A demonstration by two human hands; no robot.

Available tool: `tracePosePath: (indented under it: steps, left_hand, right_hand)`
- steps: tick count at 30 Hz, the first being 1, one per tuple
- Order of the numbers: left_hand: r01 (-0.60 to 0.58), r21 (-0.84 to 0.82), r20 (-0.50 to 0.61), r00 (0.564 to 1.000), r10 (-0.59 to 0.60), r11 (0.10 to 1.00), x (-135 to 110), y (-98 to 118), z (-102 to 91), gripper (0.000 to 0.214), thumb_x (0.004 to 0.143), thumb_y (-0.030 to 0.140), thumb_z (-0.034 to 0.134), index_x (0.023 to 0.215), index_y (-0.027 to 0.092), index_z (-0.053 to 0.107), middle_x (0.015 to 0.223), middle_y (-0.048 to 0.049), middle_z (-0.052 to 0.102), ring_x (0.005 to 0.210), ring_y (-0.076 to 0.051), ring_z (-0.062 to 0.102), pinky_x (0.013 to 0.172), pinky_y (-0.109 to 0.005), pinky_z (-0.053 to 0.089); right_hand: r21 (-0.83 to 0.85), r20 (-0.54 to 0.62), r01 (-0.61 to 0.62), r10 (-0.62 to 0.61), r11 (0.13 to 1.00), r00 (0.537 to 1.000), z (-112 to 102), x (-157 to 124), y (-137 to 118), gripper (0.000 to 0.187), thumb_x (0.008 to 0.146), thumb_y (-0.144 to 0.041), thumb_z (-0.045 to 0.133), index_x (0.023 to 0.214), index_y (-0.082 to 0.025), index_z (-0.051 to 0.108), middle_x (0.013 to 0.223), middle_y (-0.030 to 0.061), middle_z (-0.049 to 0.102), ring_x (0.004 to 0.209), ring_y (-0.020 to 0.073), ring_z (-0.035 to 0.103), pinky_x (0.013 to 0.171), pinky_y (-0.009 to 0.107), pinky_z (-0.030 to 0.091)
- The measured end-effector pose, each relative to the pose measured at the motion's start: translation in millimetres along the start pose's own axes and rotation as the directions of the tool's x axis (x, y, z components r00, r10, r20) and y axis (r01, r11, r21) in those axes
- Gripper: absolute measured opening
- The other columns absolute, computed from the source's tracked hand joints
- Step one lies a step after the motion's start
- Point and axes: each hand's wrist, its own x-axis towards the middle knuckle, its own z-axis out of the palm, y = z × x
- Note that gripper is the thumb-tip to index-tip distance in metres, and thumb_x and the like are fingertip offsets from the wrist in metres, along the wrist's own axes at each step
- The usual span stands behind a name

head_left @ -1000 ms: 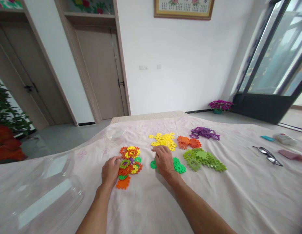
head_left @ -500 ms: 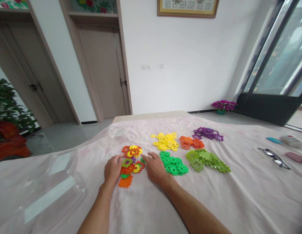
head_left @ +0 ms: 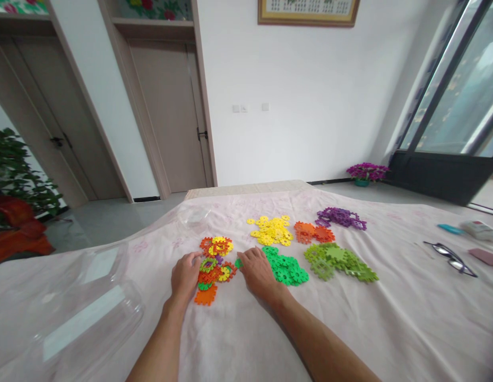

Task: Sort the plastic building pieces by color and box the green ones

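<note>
A mixed pile of flat plastic snowflake pieces (head_left: 214, 261) lies on the pale cloth. My left hand (head_left: 185, 277) rests at the pile's left edge, fingers curled against the pieces. My right hand (head_left: 257, 271) sits just right of the pile and pinches a bright green piece (head_left: 239, 262) at its fingertips. Sorted heaps lie beyond: bright green (head_left: 286, 268), yellow (head_left: 271, 230), orange (head_left: 312, 232), purple (head_left: 340, 217) and olive green (head_left: 339, 261).
A clear plastic container (head_left: 71, 313) lies on its side at the left, and a clear lid (head_left: 193, 215) sits behind the mixed pile. Glasses (head_left: 450, 257), a small box (head_left: 479, 229) and a pink case (head_left: 485, 257) lie at the right.
My right hand came back from the yellow and green heaps to the mixed pile's right edge and closed its fingers on a green piece. The left hand barely moved.
</note>
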Motion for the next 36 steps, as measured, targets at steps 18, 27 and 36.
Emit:
tracePosePath:
  steps: [18,27,36]
  left_hand:
    - [0.022,-0.006,0.013,1.0,-0.022,1.0,-2,3,-3.9,0.033,0.09,0.032,0.044,0.11,0.025,0.069,0.12,-0.0038,0.07,0.11,-0.022,0.062,0.094,-0.031,0.044]
    - [0.014,-0.008,0.018,1.0,-0.014,1.0,-1,2,-2.8,0.032,0.091,0.032,0.045,0.111,0.024,0.069,0.12,-0.0041,0.07,0.109,-0.02,0.063,0.093,-0.029,0.044]
    - [0.02,-0.011,0.021,1.0,-0.02,1.0,-1,5,-3.7,0.032,0.09,0.031,0.045,0.111,0.024,0.069,0.12,-0.0042,0.07,0.11,-0.021,0.062,0.094,-0.03,0.044]
  right_hand:
    - [0.106,-0.237,-0.222,0.242,0.969,0.941,-22,-7,15,0.022,0.089,-0.016,0.051,0.096,-0.024,0.071,0.111,0.0067,0.063,0.108,0.0243,0.046,0.095,0.037,0.032]
    - [0.164,-0.057,0.112,-0.104,0.98,0.993,-11,-5,-34,0.035,0.09,-0.046,0.062,0.12,-0.029,0.064,0.127,0.0047,0.06,0.119,0.0243,0.044,0.1,0.038,0.034]
    - [0.113,-0.05,0.129,-0.124,0.985,0.991,-3,-4,-37,0.031,0.099,-0.043,0.048,0.094,-0.022,0.071,0.102,0.0055,0.07,0.105,0.0202,0.052,0.093,0.033,0.036]
